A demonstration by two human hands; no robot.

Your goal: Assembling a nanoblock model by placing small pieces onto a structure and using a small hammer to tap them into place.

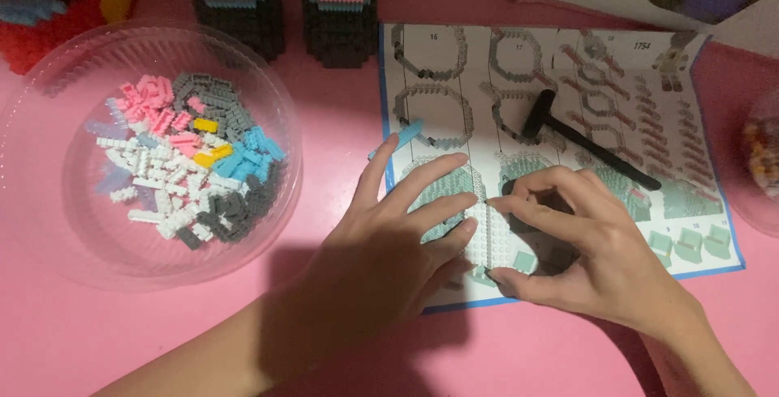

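Head view: flat white brick panel (pixel 495 230)

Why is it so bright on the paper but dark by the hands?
Head view: a light falls on the instruction sheet, whitening its middle. Head view: the left hand and right hand block it, throwing dark shadows on the pink table. Head view: fingertips slightly soft.

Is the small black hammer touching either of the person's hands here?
Apart. The head view shows the black hammer lying on the instruction sheet, with printed paper visible between it and the right hand; the left hand is farther away.
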